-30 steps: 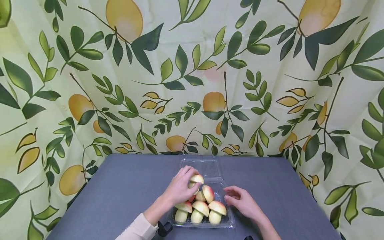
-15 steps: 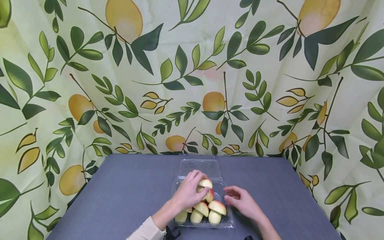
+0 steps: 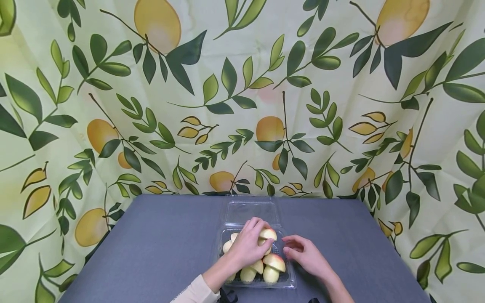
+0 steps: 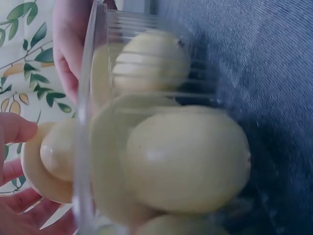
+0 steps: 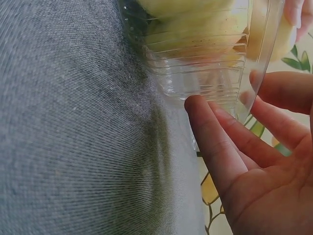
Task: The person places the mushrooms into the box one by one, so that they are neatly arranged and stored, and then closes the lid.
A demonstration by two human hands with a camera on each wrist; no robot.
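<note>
My left hand (image 3: 251,244) grips a mushroom-shaped piece (image 3: 269,234), cream with a reddish cap, over the back right part of a clear plastic clamshell box (image 3: 278,285). The left wrist view shows the fingers (image 4: 19,129) around the cap of that held mushroom-shaped piece (image 4: 58,152). Along the front of the box stand similar mushroom-shaped pieces (image 3: 274,263), partly hidden by my left wrist. Another pale piece (image 3: 227,246) shows at the back left. My right hand (image 3: 307,254) is beside the box's right wall, its fingertips (image 5: 195,103) at the ribbed plastic, fingers loosely extended.
The box's clear lid (image 3: 251,212) lies opened back on the dark grey table (image 3: 170,235). Behind the table hangs a cloth (image 3: 242,105) printed with fruit and leaves. Dark straps (image 3: 227,296) show near the wrists.
My left hand has moved right and slightly down with the mushroom-shaped piece, from the back left to the back right of the box. The right hand has stayed in place.
</note>
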